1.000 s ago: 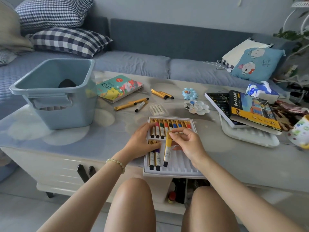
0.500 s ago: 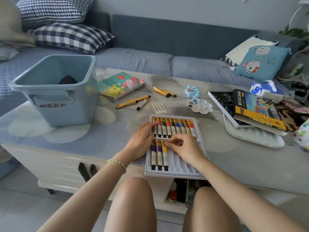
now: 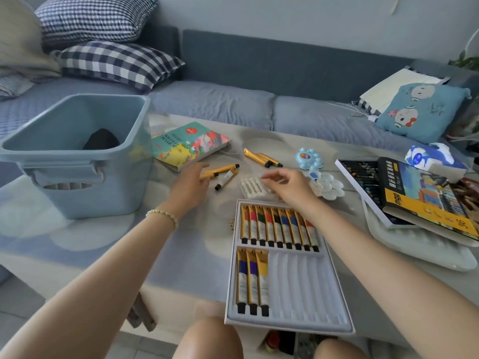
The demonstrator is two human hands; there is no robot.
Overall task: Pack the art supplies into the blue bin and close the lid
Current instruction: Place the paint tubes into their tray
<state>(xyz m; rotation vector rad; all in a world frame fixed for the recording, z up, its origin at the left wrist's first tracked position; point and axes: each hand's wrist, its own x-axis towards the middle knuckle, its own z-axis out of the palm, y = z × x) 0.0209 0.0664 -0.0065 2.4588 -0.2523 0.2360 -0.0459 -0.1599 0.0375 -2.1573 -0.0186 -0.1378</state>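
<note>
The blue bin [image 3: 77,156] stands open at the table's left with a dark object [image 3: 101,139] inside. In front of me lies a white paint tray [image 3: 305,286]: a full upper row of tubes and three tubes [image 3: 252,278] in the lower row. My left hand [image 3: 189,186] hovers with relaxed fingers right at three loose gold tubes [image 3: 224,173], holding nothing. My right hand [image 3: 290,187] hangs loosely over a small white plastic insert [image 3: 251,187], empty too. Two more gold tubes [image 3: 261,158] lie farther back.
An acrylic colours box [image 3: 189,146] lies beside the bin. A blue palette [image 3: 308,158] and a white flower palette [image 3: 328,189] sit right of my hands. An oil pastel box [image 3: 414,193] rests on a white ridged tray [image 3: 427,252]. A sofa runs behind.
The yellow tube went into the lower row. Both hands then left the paint tray and moved away from me to the loose tubes and the insert.
</note>
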